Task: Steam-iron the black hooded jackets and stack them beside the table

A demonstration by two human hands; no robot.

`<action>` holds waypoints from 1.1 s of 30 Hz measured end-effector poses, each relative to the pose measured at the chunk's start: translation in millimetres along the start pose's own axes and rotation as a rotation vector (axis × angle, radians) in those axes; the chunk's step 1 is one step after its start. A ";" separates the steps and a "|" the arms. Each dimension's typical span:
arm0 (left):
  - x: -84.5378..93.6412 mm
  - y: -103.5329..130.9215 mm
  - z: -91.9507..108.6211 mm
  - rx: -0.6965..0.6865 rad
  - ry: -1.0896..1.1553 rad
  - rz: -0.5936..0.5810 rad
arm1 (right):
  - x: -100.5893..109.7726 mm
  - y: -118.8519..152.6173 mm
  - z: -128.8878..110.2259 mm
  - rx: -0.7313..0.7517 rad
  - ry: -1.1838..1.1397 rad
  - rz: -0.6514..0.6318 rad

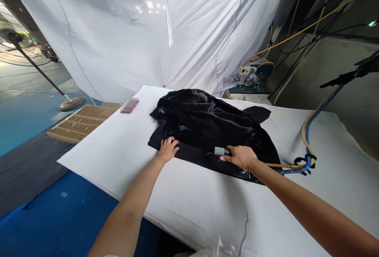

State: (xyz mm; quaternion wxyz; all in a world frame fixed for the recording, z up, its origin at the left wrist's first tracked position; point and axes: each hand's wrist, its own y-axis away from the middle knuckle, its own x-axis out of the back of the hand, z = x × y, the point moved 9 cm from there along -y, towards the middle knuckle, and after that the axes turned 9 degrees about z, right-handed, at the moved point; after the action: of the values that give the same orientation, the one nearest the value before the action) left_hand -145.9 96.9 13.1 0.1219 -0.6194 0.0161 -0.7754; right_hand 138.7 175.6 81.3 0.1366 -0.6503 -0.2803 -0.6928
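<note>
**Two hands on the garment, iron at its near edge**

Right hand: fingers wrapped round the handle of the iron, firm hold. Left hand: palm down, fingers spread and slightly bent on the near left corner, not gripped round anything; can't tell if fingertips pinch the fabric. Iron lies on the near strip, nose pointing left toward that hand. Looks like pressing that strip, mid-step. Next move, my read: left hand holds the edge taut, iron slides flat along it, nose clear of the fingers. Rest of the garment is bunched behind, glossy and creased, so folds could catch.

Surface: white table, garment mid-table. Hose bundle runs from the iron side off to the right. Pixelated reddish item near the left edge.

Room: blue floor and carton at left, then machine past the table, white sheet hung behind, fan far left.
</note>
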 end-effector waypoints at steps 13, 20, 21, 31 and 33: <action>1.2 -33.5 -30.8 -0.112 0.184 -0.203 | 4.2 -38.3 -87.1 -0.012 -0.016 -0.035; 30.2 -68.1 -148.1 0.337 0.504 0.116 | 7.6 -68.1 -144.8 -0.051 -0.058 -0.045; 23.1 -74.1 -156.5 0.376 0.585 0.054 | 7.9 -72.6 -152.1 -0.067 -0.069 -0.045; 3.9 -114.4 -123.3 0.180 0.782 -0.188 | 9.5 -98.0 -193.2 -0.175 -0.071 -0.059; 10.3 -105.8 -126.3 0.122 0.616 -0.112 | 10.3 -99.6 -194.2 -0.193 -0.069 -0.069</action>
State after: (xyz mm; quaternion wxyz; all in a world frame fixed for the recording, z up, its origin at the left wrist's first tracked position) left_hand -287.7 181.4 12.3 0.1054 -0.3469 -0.0284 -0.9315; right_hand -77.7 147.6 70.9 0.0396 -0.6739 -0.2390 -0.6980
